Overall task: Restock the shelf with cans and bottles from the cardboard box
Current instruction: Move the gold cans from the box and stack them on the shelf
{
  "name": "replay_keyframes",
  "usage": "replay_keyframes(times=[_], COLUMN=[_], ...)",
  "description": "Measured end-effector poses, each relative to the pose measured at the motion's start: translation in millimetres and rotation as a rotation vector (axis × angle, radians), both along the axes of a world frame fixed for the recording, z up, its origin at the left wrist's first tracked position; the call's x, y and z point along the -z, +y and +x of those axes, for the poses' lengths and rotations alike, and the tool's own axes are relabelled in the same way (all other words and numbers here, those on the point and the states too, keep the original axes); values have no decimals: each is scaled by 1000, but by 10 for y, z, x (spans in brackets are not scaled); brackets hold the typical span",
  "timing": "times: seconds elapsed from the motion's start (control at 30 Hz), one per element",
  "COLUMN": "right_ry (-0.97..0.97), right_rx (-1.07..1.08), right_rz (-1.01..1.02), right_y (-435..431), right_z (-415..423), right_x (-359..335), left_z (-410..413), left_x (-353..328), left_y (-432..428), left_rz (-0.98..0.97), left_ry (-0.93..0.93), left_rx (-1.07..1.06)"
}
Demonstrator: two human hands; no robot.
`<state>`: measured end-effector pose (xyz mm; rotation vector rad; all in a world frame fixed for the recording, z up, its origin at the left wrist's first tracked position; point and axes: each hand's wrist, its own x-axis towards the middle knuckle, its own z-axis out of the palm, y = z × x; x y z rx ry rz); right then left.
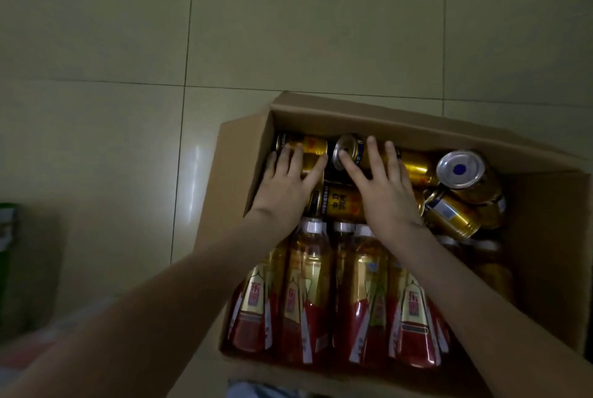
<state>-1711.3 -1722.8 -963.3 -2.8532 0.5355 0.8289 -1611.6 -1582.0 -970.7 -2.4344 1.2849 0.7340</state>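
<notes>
**Head view.** An open brown cardboard box [369,121] sits at lower right on a pale tiled floor [128,44].

- **Hands:** The left hand [285,182] and right hand [385,186] lie open. Each rests straight fingers on a gold metal can on its side, the first gold can [313,144] and the second gold can [415,166]. Neither is gripped.
- **Risk:** The cans are loosely heaped. Lifting one may set the tilted silver-lidded can [462,171] rolling, and smooth round sides may slip.
- **Surroundings:** Amber plastic bottles with red labels [362,285] crowd the wrists below. A dim green object [6,237] lies at the left edge. No shelf is visible.
</notes>
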Motion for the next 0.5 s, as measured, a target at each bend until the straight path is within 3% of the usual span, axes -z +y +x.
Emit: replay_keyframes(times=[0.3,0.5], right_ry=[-57,-171], right_rx=[-75,3], right_rz=[-24,90], right_y=[-38,-144], right_z=[207,197], right_x=[207,145], left_z=[74,79], left_x=[17,-297], left_y=[-179,9], left_rz=[85,-183], left_ry=[-85,59], left_rx=[7,-134])
